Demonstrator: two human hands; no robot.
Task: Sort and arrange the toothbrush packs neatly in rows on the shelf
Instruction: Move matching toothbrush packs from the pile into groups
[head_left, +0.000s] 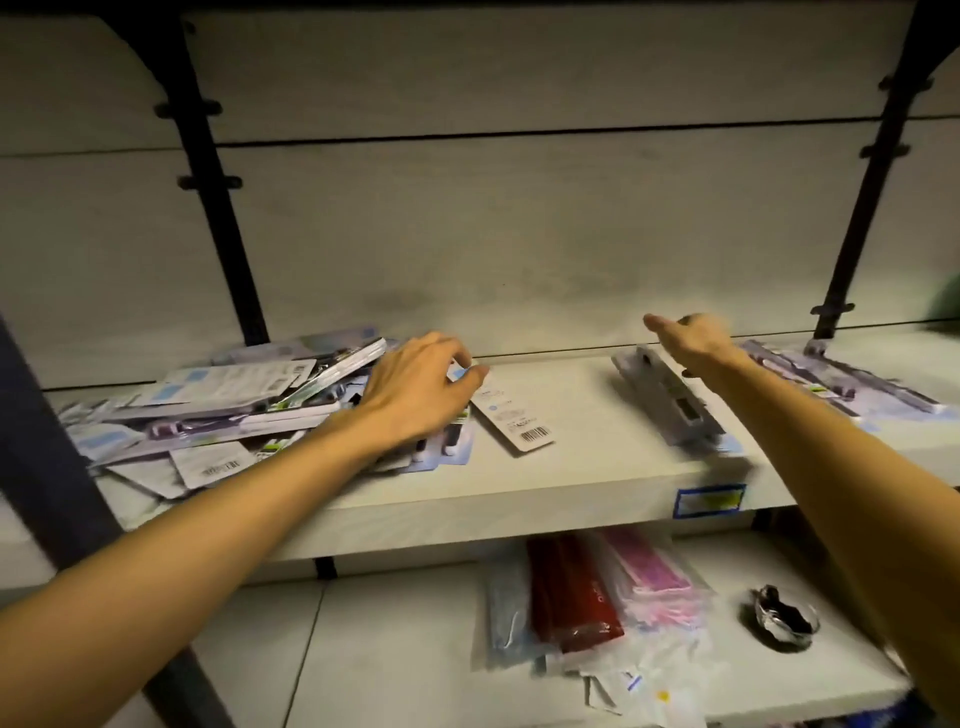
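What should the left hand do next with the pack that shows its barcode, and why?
Probably lift that face-down pack off the heap and carry it right. The left hand already pinches its top end, it lies askew, and the bare shelf beside the blurred pack under the right hand has room for a row.

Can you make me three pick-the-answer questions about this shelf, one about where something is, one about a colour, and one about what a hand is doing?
1. Where is the messy pile of packs?
A. left end of the shelf
B. right end
C. lower shelf

2. What colour is the pack in the middle of the lower shelf?
A. green
B. red
C. yellow

3. What is the left hand doing?
A. hanging by the side
B. waving in the air
C. resting on packs

Answers: 1 A, the heap lies at the left. 2 B, it is dark red. 3 C, its fingers lie on a barcode pack.
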